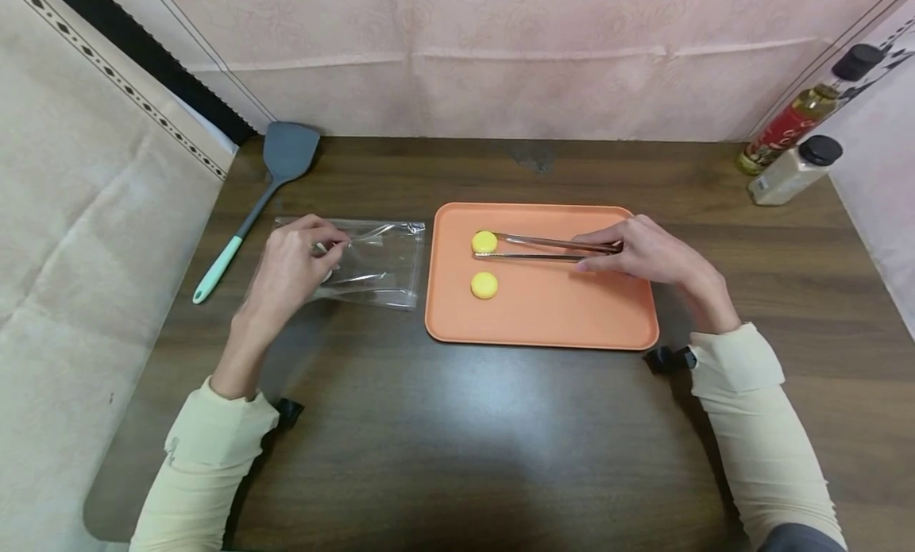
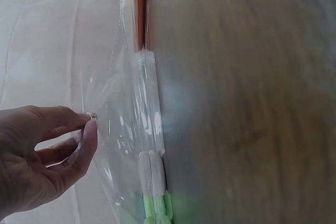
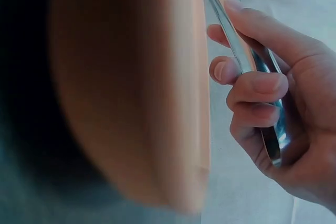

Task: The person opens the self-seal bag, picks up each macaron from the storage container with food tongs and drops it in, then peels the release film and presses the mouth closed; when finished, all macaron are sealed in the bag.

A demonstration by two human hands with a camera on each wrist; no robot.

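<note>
Bag [image 1: 386, 258] pinched by left hand [image 1: 291, 258], tongs [image 1: 546, 241] gripped by right hand [image 1: 649, 252], red bottle label [image 1: 788, 129] unreadable

From where I stood, room looked softly lit. Pale glare pooled on wooden table [image 1: 500, 397], before tray [image 1: 557, 310]; shadows darkened wood beside left sleeve [image 1: 203, 469] and right sleeve [image 1: 761, 425]. Plastic bag [image 1: 382, 260] glinted white. Bottles [image 1: 789, 172] leaned, stretched, at head view's edge. Left wrist view ran dim, hazy, table smeared. Right wrist view: close-up tray badly blurred, left side almost black; tongs [image 3: 232, 40] gleamed, right hand [image 3: 299, 85] fairly sharp.
</note>
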